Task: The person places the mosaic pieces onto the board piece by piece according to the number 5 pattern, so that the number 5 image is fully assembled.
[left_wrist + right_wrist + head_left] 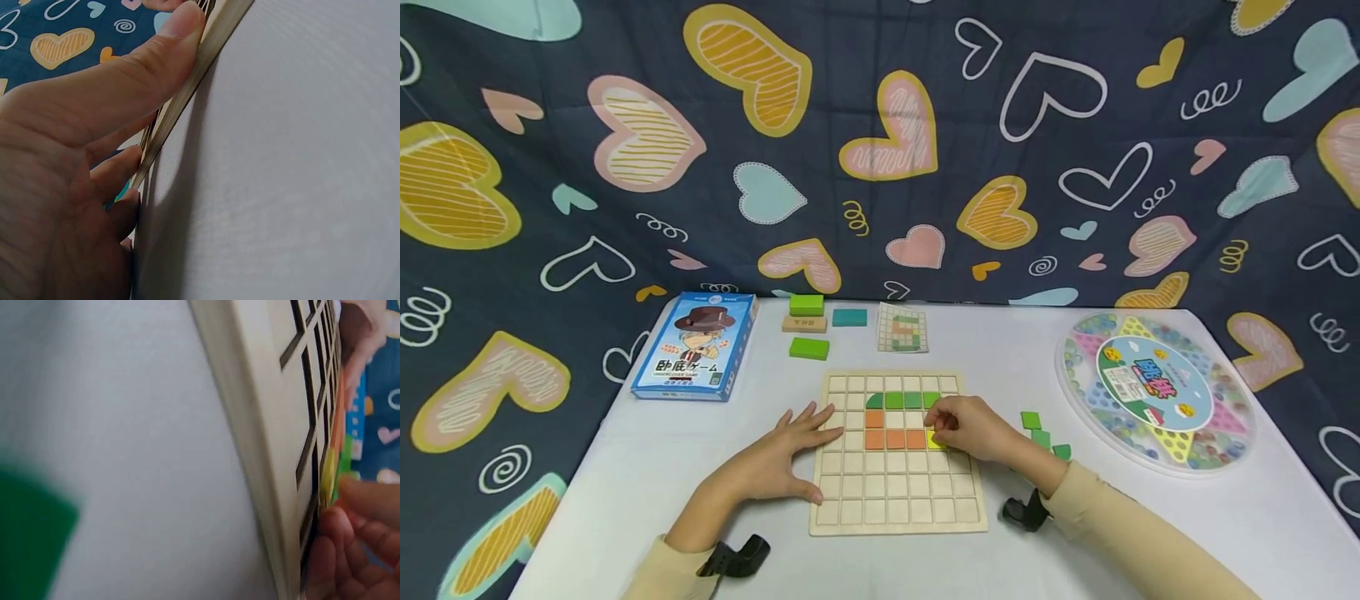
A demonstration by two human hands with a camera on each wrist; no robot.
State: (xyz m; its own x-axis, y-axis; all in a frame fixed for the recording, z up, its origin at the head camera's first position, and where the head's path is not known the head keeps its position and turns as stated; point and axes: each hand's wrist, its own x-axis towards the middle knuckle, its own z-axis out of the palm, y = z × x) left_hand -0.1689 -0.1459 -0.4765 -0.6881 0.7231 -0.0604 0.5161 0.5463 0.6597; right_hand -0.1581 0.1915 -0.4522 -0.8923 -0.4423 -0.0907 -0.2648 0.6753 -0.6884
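Step in hand: apparently seating the yellow tile (935, 443), between 2 and 3 o'clock of the wooden board's (887, 530) centre. Right hand (973, 427): fingertips bunched at the tile; cannot tell whether they pinch it. Left hand (778, 457): fingers spread along the 9 o'clock edge. Next move probably calls for a loose green tile (1041, 438), beyond the 3 o'clock edge. Bare cells toward 6 o'clock leave room.

Two hands (777, 463), one grid board (898, 510), four orange tiles (895, 439), four green tiles (893, 400) and one yellow tile (933, 442) visible on it, three loose green tiles (1040, 437), four small blocks (808, 348), one card (901, 330), one blue box (696, 350), one round game (1153, 387)
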